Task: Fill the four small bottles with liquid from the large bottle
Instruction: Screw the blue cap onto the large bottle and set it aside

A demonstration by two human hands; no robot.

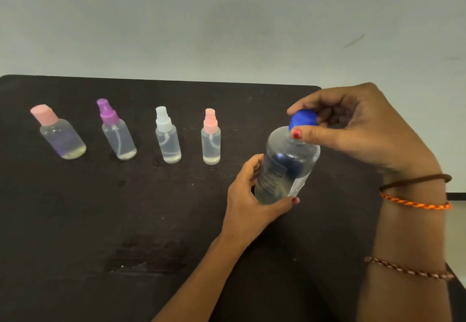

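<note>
Four small bottles [166, 136] capped in row; one large bottle [286, 165], both hands gripping.

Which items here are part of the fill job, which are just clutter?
Job: large bottle, blue cap, left hand, right hand, four small bottles: pink flip-cap, purple, white, pink sprayer.

Not job: black table, wrist bands.

A dark table [100, 220] with rounded far corners and a pale scuffed patch [141, 258] near its front middle, a plain greenish-grey wall [227, 19] behind it with a thin dark mark [354, 41] at far right, and three thread bracelets [416, 204] at right.
</note>
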